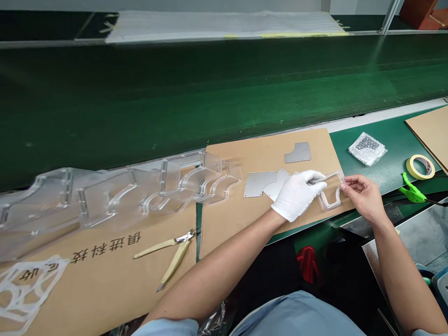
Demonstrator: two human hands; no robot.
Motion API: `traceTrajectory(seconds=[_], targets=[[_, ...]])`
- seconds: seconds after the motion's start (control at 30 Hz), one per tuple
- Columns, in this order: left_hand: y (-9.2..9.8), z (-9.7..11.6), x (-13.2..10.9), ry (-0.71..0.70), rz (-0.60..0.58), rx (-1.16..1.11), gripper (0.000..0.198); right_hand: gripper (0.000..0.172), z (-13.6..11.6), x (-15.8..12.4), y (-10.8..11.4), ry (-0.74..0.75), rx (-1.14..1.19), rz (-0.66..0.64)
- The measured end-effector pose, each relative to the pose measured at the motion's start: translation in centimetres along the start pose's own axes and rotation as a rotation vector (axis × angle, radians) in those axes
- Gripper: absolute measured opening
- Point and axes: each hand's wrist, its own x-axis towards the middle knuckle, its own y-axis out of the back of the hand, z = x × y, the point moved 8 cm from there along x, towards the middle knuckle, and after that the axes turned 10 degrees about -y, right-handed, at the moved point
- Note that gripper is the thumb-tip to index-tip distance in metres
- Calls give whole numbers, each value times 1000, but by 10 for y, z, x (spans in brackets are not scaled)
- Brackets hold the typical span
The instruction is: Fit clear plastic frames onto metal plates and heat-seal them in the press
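The gloved left hand point(297, 196) and bare right hand point(364, 198) hold a clear plastic frame point(329, 206) by opposite edges, both grips narrow, over the cardboard sheet's point(266, 154) right edge, beside metal plates point(257, 184).

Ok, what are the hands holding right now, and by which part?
Both hands hold a clear plastic frame-shaped piece: the white-gloved left hand pinches its upper end, the bare right hand its right edge.

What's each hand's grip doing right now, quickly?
Left hand, white-gloved: closed, pinching a clear plastic frame.
Right hand, bare: closed, pinching the same frame at its edge.
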Motion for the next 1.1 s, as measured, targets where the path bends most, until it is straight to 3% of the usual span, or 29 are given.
traceTrajectory(seconds=[0.5,0.7,0.87,0.9,0.97,1.03,1.1], targets=[[0,-3,2,-36,27,38,21,44,-1,-1,0,19,8,25],[-4,-3,1,-81,9,125,31,45,0,-1,0,15,24,23],[5,7,-11,-216,150,274,68,46,1,-2,-1,5,34,23],[8,13,-15,-269,198,330,67,46,1,-2,-1,4,38,21],[9,29,-23,-395,243,440,45,46,1,-2,-1,5,38,17],[-2,43,-28,-516,143,513,15,47,0,-2,-1,6,34,14],[-20,50,-30,-593,-34,544,24,48,-1,-2,-1,7,30,17]])
